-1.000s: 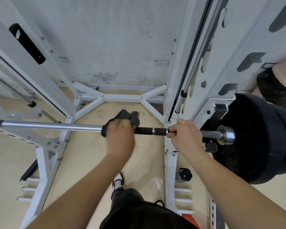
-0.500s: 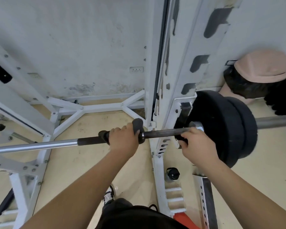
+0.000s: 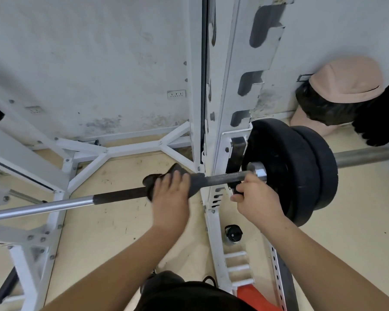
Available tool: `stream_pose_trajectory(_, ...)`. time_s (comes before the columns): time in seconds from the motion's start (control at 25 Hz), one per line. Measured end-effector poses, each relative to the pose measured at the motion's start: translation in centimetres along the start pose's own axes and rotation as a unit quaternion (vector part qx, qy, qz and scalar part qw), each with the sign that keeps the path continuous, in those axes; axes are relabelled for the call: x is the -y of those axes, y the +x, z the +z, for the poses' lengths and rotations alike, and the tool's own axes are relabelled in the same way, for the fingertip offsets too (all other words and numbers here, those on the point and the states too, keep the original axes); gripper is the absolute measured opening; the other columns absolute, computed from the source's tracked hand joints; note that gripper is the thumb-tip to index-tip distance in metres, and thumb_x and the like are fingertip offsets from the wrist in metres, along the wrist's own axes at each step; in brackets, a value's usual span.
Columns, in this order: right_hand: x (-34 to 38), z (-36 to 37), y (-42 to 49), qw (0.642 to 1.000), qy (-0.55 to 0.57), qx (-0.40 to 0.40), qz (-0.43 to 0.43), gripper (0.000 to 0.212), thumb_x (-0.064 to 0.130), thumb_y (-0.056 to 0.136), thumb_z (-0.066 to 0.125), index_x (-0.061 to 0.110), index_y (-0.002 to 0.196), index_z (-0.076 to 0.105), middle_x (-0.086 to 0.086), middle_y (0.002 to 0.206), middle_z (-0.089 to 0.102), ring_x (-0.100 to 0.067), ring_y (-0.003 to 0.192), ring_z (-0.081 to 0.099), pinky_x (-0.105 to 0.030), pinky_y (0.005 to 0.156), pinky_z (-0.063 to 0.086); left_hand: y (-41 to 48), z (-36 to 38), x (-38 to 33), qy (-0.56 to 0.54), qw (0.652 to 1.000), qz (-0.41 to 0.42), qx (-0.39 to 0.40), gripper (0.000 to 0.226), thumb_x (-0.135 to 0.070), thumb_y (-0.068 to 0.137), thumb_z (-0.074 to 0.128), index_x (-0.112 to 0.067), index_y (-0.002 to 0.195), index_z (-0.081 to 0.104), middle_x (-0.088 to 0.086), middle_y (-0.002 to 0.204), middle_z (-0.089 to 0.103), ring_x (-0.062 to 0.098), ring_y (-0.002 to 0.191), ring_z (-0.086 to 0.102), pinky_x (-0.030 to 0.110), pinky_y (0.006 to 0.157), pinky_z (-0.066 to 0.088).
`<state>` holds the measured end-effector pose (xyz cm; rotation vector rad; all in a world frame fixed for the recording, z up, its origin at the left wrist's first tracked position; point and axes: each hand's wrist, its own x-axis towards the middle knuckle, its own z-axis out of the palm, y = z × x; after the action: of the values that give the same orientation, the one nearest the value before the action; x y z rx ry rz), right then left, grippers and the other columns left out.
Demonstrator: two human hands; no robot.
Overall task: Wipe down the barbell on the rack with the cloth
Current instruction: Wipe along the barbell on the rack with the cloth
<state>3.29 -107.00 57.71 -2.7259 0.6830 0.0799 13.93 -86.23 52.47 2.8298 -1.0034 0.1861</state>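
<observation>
Barbell [image 3: 117, 195], chrome then dark knurl, is gripped by right hand [image 3: 256, 198], left hand [image 3: 170, 198] clasping black cloth [image 3: 194, 184] round it.

Soft, even light fills my view, bright on the pale wall [image 3: 88, 52], with only faint shadows on the floor [image 3: 112, 225]. The chrome stretch of the bar [image 3: 38, 208] carries a white gleam. The bar's far right end is smeared with blur, and the rack [image 3: 234, 59] uprights lean and bend toward the edges.
</observation>
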Motion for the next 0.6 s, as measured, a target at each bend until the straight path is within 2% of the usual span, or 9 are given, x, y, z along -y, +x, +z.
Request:
stream_pose_trajectory(0.12,0.0,-0.2,-0.1,1.000,-0.022,-0.010,0.005,0.020,0.041,0.092,0.063,0.026,0.095,0.076,0.008,0.111,0.054,-0.017,0.098,0.061,-0.031,0.067,0.050,2.0,0.0,-6.6,-0.041,0.996,0.068,0.040,0.073,-0.003,0.083,0.061,-0.015,0.154,0.043,0.014,0.162,0.040,0.042,0.147,0.038,0.054,0.124,0.023)
stream_pose_trajectory(0.24,1.2,-0.5,0.0,0.996,-0.086,-0.012,0.017,0.021,0.039,0.091,0.060,0.024,0.095,0.073,0.006,0.112,0.055,-0.019,0.097,0.061,-0.029,0.064,0.042,2.4,-1.6,-4.3,-0.002,0.988,0.129,0.081,0.081,0.001,0.091,0.055,-0.022,0.162,0.024,0.007,0.172,0.018,0.033,0.157,0.019,0.045,0.127,0.006)
stream_pose_trajectory(0.32,2.1,-0.7,0.1,0.990,-0.137,-0.019,0.004,0.021,0.036,0.089,0.060,0.022,0.097,0.073,0.003,0.111,0.057,-0.020,0.102,0.059,-0.030,0.066,0.040,-0.3,-2.5,-0.3,-0.002,0.990,0.137,0.034,0.081,0.005,0.083,0.064,-0.020,0.157,0.040,0.008,0.165,0.036,0.030,0.150,0.037,0.044,0.125,0.020)
stream_pose_trajectory(0.4,3.3,-0.5,0.4,0.990,-0.126,-0.042,-0.049,0.023,0.036,0.090,0.061,0.022,0.103,0.073,0.003,0.107,0.058,-0.020,0.106,0.055,-0.032,0.071,0.046,-4.4,-3.1,3.4,-0.088,0.992,0.093,-0.023,0.069,0.000,0.077,0.074,-0.020,0.141,0.061,0.005,0.143,0.064,0.027,0.127,0.064,0.044,0.112,0.046)
stream_pose_trajectory(0.44,4.3,-0.2,0.5,0.992,-0.088,-0.044,-0.079,0.025,0.035,0.091,0.062,0.022,0.108,0.073,0.004,0.105,0.057,-0.020,0.107,0.054,-0.033,0.072,0.050,-7.0,-3.6,4.3,-0.149,0.989,0.015,-0.014,0.058,-0.005,0.081,0.073,-0.023,0.136,0.065,0.000,0.128,0.073,0.023,0.111,0.071,0.040,0.100,0.056)
stream_pose_trajectory(0.48,5.4,0.1,0.7,0.992,-0.045,-0.038,-0.108,0.027,0.034,0.091,0.062,0.021,0.113,0.072,0.004,0.105,0.056,-0.019,0.107,0.053,-0.035,0.072,0.051,-8.8,-3.8,4.6,-0.219,0.970,-0.108,0.004,0.045,-0.012,0.088,0.067,-0.026,0.131,0.066,-0.003,0.112,0.077,0.020,0.095,0.074,0.038,0.087,0.060)
stream_pose_trajectory(0.52,7.2,0.6,0.9,0.990,-0.018,-0.026,-0.139,0.028,0.033,0.092,0.063,0.021,0.116,0.071,0.005,0.104,0.056,-0.019,0.107,0.053,-0.034,0.071,0.051,-9.8,-3.4,4.9,-0.319,0.909,-0.269,0.019,0.030,-0.019,0.094,0.062,-0.025,0.123,0.067,-0.003,0.099,0.077,0.020,0.085,0.073,0.041,0.082,0.062)
stream_pose_trajectory(0.56,8.9,1.2,1.2,0.986,-0.009,-0.019,-0.168,0.028,0.033,0.091,0.064,0.021,0.115,0.071,0.005,0.104,0.055,-0.019,0.107,0.052,-0.033,0.070,0.049,-10.0,-2.8,5.5,-0.428,0.798,-0.424,0.015,0.019,-0.024,0.098,0.058,-0.021,0.113,0.068,0.002,0.094,0.076,0.023,0.085,0.072,0.047,0.084,0.061)
stream_pose_trajectory(0.6,10.7,1.8,1.6,0.980,-0.011,-0.019,-0.197,0.026,0.032,0.090,0.065,0.021,0.112,0.071,0.004,0.103,0.056,-0.020,0.105,0.053,-0.033,0.070,0.047,-9.9,-2.4,6.2,-0.518,0.670,-0.532,-0.004,0.018,-0.028,0.099,0.057,-0.017,0.108,0.068,0.008,0.095,0.076,0.028,0.089,0.073,0.052,0.088,0.061)
